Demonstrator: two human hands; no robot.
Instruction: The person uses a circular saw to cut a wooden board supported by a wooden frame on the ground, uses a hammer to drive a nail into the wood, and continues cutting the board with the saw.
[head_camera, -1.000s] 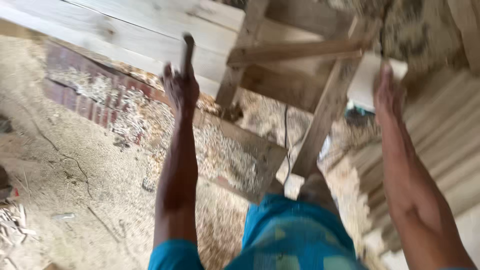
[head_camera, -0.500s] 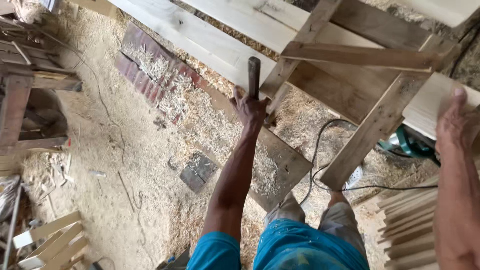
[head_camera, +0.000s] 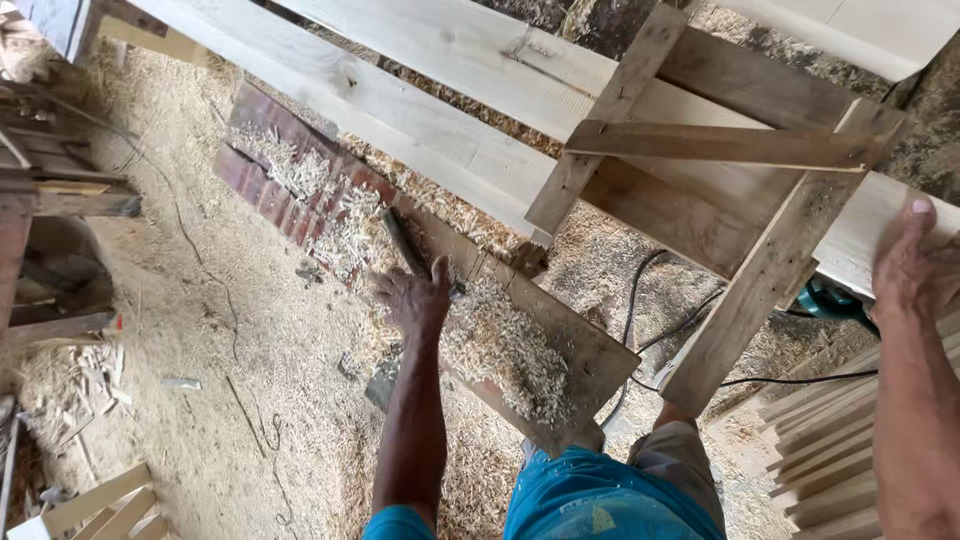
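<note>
The left hand (head_camera: 415, 298) reaches down to a dark tool (head_camera: 404, 243) that lies on a flat board (head_camera: 560, 345) on the floor. The fingers (head_camera: 388, 290) curl over the near end of the tool, and the thumb sticks out to the side. It is hard to tell if the hand grips the tool or only rests on it. The tool is long and thin, and its far end points up and away from the hand. A heap of wood shavings (head_camera: 505, 345) sits on the board, just beside the hand. The right hand (head_camera: 915, 265) is up at the right edge. It lies flat on a pale plank (head_camera: 870, 235), with the thumb on top and the other fingers out of sight behind the edge. A wooden frame (head_camera: 735, 150) made of crossed slats stands between the two hands. More long planks (head_camera: 400, 90) run across the top. A black cable (head_camera: 640, 300) snakes over the sawdust floor (head_camera: 200, 330). A green power tool (head_camera: 830, 298) peeks out under the plank. Thin slats (head_camera: 830, 450) are stacked at the lower right.
</note>
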